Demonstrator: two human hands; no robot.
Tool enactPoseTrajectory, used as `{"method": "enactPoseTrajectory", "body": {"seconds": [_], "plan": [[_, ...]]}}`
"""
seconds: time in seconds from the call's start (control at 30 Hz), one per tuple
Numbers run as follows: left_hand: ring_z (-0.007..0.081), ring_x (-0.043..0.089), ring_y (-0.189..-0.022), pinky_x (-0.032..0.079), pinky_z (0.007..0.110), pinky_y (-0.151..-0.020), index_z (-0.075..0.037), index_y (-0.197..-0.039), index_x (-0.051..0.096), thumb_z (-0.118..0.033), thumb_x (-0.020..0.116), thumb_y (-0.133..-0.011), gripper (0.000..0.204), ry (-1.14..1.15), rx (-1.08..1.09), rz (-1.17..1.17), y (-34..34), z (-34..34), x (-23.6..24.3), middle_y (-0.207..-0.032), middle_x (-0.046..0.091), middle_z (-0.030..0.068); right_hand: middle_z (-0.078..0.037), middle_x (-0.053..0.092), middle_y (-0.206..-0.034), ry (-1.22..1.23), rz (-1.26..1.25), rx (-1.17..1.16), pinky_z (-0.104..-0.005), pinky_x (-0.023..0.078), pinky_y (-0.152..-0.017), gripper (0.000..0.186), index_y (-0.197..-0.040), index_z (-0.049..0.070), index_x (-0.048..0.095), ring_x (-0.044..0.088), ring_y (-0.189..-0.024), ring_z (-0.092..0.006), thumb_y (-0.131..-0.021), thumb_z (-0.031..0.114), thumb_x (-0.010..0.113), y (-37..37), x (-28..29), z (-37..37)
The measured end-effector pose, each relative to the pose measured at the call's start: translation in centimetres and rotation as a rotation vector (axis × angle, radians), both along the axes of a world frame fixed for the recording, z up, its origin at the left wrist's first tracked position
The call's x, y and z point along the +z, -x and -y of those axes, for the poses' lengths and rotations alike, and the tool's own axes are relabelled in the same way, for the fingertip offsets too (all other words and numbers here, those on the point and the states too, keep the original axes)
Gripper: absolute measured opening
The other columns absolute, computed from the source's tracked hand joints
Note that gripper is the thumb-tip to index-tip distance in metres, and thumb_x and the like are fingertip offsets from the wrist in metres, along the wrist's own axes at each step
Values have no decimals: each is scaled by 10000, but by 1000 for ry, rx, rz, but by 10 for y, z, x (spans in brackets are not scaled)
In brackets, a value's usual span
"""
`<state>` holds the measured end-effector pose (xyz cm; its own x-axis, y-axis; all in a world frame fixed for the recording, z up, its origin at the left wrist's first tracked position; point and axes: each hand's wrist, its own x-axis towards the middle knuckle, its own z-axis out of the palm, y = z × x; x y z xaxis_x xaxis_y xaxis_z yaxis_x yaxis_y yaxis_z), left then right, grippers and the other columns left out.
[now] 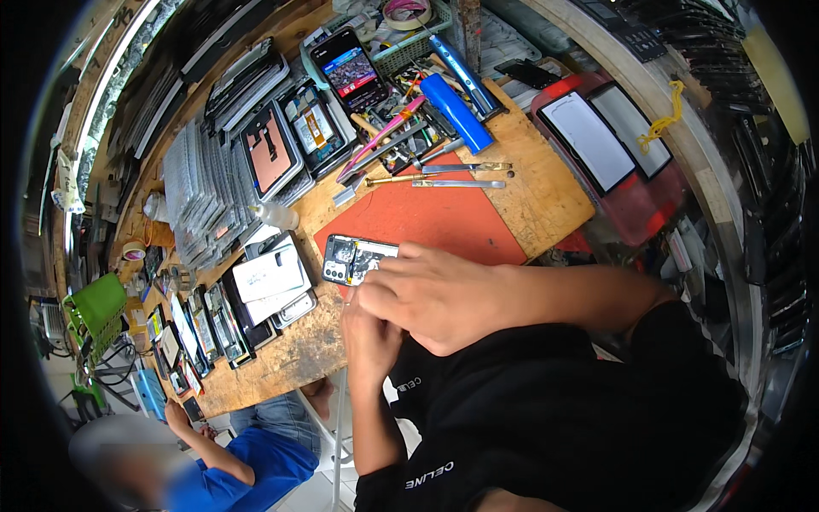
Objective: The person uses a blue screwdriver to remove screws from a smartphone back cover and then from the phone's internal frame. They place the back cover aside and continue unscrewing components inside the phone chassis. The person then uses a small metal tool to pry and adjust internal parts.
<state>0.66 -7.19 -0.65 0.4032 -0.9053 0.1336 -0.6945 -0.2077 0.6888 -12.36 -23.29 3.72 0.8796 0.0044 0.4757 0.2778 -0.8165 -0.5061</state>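
Observation:
An opened smartphone [365, 253], its inner parts and camera lenses showing, lies over the orange-red mat [444, 213] at the front of the wooden bench. My right hand [444, 294] covers the phone's right part, with its fingers curled inward and their tips hidden. Below it, my left hand [368, 337] closes at the phone's near edge, partly hidden by the right hand. Whatever the right fingers pinch is out of sight. Just beyond the phone, tweezers [461, 183] and a thin brass-coloured screwdriver [401, 179] rest on the mat.
A propped phone with a lit screen [348, 70], a blue cylinder [457, 113] and many tools crowd the back. Stacked plastic trays [200, 188] and phone parts [273, 273] stand left. At lower left sits another person in a blue shirt [247, 465].

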Motion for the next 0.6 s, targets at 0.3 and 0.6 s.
{"method": "enactPoseTrajectory", "body": {"seconds": [0.3, 0.6], "plan": [[485, 613, -1081, 504, 550, -905, 29, -1196, 660, 27, 730, -799, 403, -51, -106, 338, 9, -2, 11, -1167, 667, 251, -199, 720, -956, -150, -2, -28, -521, 528, -782, 305, -1110, -25, 550, 728, -925, -415, -849, 45, 692, -2, -6, 5], [356, 595, -945, 488, 478, -868, -1, -1036, 628, -77, 638, -980, 95, -206, -389, 575, -7, 19, 39, -939, 583, 168, -287, 696, -952, -556, -41, -184, -570, 566, -752, 193, -1187, -5, 483, 712, -919, -512, -1011, -39, 554, 20, -9, 34]]}}
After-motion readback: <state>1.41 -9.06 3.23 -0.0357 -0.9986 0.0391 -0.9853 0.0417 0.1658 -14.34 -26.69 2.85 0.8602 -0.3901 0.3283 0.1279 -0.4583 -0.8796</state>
